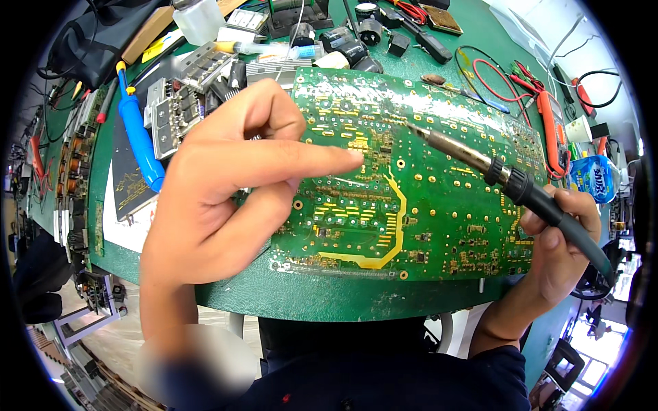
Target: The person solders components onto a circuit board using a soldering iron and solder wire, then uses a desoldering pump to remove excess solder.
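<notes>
While my left hand (226, 185) hovers above the large green circuit board (439, 226) with its forefinger stretched out over the gold traces near the board's middle and the other fingers curled in on nothing, my right hand (558, 236) is wrapped around the dark handle of a soldering iron (510, 181). The iron slants up and to my left, its metal tip over the upper middle of the board, which lies flat on the green table (301, 298) in front of me. A blue-handled tool (139, 137), metal heat sinks (179, 109) and black capacitors (353, 48) crowd the table beyond.
</notes>
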### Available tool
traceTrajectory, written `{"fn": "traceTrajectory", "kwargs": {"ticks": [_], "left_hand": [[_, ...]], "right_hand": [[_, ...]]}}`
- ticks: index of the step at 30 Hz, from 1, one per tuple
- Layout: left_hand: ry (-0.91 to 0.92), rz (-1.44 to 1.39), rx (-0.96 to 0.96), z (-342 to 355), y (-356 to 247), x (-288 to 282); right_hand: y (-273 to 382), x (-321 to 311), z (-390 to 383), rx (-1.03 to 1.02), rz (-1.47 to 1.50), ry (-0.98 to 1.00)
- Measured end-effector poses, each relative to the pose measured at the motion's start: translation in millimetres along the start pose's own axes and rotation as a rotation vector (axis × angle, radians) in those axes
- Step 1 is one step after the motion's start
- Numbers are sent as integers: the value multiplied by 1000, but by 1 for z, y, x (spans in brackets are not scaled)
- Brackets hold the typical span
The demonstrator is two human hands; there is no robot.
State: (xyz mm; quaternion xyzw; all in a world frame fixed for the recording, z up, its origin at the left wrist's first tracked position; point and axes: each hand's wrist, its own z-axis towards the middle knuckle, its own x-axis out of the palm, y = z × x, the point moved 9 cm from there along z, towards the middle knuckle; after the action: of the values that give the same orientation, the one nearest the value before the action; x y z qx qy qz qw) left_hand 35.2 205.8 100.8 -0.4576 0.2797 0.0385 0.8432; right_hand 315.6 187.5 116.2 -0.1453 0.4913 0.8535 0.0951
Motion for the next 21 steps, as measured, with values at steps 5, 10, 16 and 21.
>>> {"fn": "traceTrajectory", "kwargs": {"ticks": [5, 10, 16, 21], "left_hand": [[41, 26, -2, 0, 1, -2], [70, 69, -1, -2, 7, -3], [140, 102, -7, 0, 5, 6], [111, 34, -42, -5, 10, 11]], "right_hand": [[3, 7, -1, 47, 127, -92], [7, 10, -5, 18, 62, -135], [10, 9, -7, -94, 24, -103], [17, 21, -3, -251, 45, 107]]}}
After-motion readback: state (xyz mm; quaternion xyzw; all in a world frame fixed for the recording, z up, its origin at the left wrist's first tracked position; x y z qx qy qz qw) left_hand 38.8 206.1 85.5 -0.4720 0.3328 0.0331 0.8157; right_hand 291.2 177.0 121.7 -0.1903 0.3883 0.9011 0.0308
